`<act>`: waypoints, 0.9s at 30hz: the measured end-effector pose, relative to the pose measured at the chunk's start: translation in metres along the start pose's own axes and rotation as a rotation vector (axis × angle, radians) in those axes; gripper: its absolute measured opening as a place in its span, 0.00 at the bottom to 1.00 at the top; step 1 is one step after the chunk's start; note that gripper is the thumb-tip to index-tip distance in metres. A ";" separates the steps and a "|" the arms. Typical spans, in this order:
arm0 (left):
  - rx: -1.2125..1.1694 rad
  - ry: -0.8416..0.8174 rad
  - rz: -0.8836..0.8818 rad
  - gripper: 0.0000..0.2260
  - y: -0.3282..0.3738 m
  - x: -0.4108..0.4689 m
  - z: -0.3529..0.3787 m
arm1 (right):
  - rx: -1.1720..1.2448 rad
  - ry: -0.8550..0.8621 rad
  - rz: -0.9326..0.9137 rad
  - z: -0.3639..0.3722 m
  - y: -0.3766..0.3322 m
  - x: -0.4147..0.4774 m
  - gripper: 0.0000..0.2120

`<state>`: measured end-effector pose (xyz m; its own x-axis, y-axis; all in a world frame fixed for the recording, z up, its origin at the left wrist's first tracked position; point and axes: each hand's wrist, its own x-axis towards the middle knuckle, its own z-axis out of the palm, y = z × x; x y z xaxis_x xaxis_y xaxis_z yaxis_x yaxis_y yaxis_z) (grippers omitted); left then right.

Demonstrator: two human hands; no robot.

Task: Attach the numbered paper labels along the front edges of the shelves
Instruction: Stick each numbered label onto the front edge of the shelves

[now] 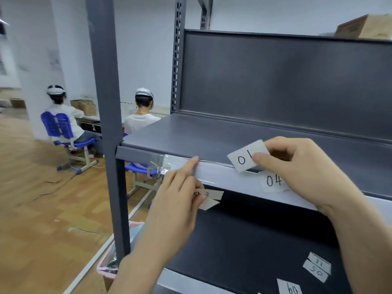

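Observation:
A grey metal shelf unit fills the view. A white strip runs along its upper shelf's front edge, with clear tape at the left end. My right hand pinches a paper label marked "01" at the strip's top edge. A label "04" sits on the strip just below it. My left hand presses its index finger on the strip's top edge and holds two paper labels, one marked "03", in its lower fingers.
Loose labels and another lie on the lower shelf at the right. A pink basket stands on the floor by the grey upright post. Two seated people and blue chairs are behind at the left. A cardboard box rests on top.

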<state>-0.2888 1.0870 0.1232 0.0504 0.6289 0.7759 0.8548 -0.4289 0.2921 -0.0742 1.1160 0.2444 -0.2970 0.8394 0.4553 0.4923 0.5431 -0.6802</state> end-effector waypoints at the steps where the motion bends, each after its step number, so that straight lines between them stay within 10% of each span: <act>1: 0.040 -0.018 0.006 0.04 -0.003 0.003 -0.005 | 0.006 -0.008 -0.019 0.010 -0.003 0.004 0.05; 27: 0.159 -0.085 0.010 0.04 0.005 -0.004 -0.024 | -0.228 -0.060 -0.128 0.093 -0.020 0.047 0.07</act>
<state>-0.2973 1.0670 0.1353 0.0968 0.6802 0.7266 0.9246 -0.3317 0.1873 -0.1742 1.1465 0.2253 -0.4137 0.7676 0.4895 0.6171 0.6318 -0.4691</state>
